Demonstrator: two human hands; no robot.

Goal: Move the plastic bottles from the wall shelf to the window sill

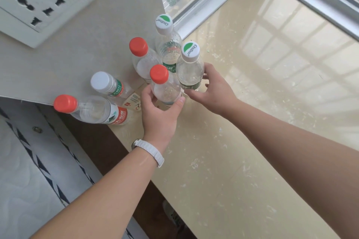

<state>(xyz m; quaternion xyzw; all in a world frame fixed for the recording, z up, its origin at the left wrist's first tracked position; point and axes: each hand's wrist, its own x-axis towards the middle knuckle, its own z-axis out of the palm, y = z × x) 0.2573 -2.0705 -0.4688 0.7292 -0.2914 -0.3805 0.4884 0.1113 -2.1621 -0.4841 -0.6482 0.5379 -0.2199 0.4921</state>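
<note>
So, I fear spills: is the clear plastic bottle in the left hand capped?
Capped: a round orange cap tops the clear plastic bottle the left hand grips.

Bright caps on a glossy cream stone window sill (252, 141), flecked pale.
The clear plastic bottle with an orange-red cap (165, 91) matches a second orange-red cap (138, 46) and a third orange-red cap (65, 103) at the sill's left edge, above a red-and-white label (119, 117). The clear bottle with a white-and-green cap (191, 72) carries a dark green label (191, 85); its twin cap (164, 24) is white and green too. One plain white cap (101, 82). White watch strap (153, 153).
</note>
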